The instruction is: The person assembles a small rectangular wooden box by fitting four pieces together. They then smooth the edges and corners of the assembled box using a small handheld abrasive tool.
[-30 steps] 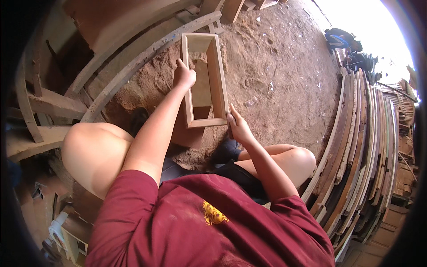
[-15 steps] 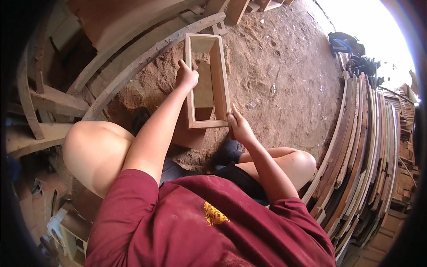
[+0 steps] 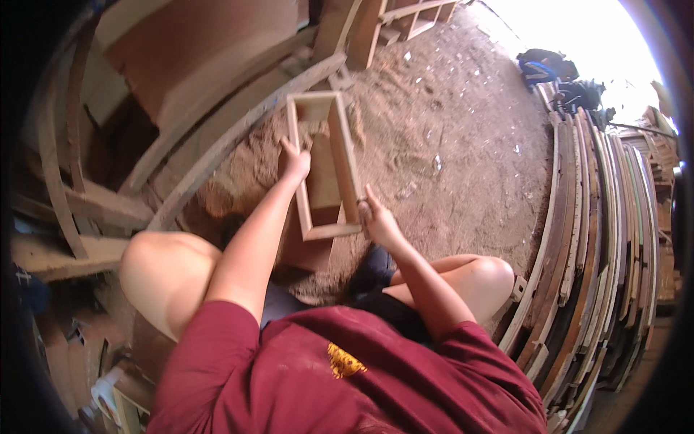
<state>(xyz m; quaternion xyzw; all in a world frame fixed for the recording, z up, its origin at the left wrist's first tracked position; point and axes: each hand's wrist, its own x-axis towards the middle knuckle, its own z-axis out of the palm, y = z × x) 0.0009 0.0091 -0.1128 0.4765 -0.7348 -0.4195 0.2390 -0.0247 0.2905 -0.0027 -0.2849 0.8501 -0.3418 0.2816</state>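
Observation:
A long rectangular wooden frame [image 3: 350, 155], deep-sided and open through the middle, is held up in front of me, its long sides running away from me. My left hand [image 3: 295, 162] grips its left side near the middle, with the fingers partly hidden behind the wood. Lower on the opposite side, my right hand [image 3: 379, 220] holds the frame near its close right corner. Through the opening I see sandy ground and a flat brown board [image 3: 329, 173]. Beneath the frame's near end, a reddish-brown block or board [image 3: 307, 253] rests between my legs.
Curved-looking wooden beams [image 3: 238, 141] and a large brown panel [image 3: 210, 50] stand at the left. A tall stack of long planks [image 3: 578, 246] lies along the right. More wooden framing [image 3: 405, 22] stands at the far end, and dark and blue items [image 3: 546, 69] sit beyond the planks.
The wooden frame has come lower in view, toward me, and tilted slightly, showing more of its inner walls. Both hands have moved with it and keep their hold.

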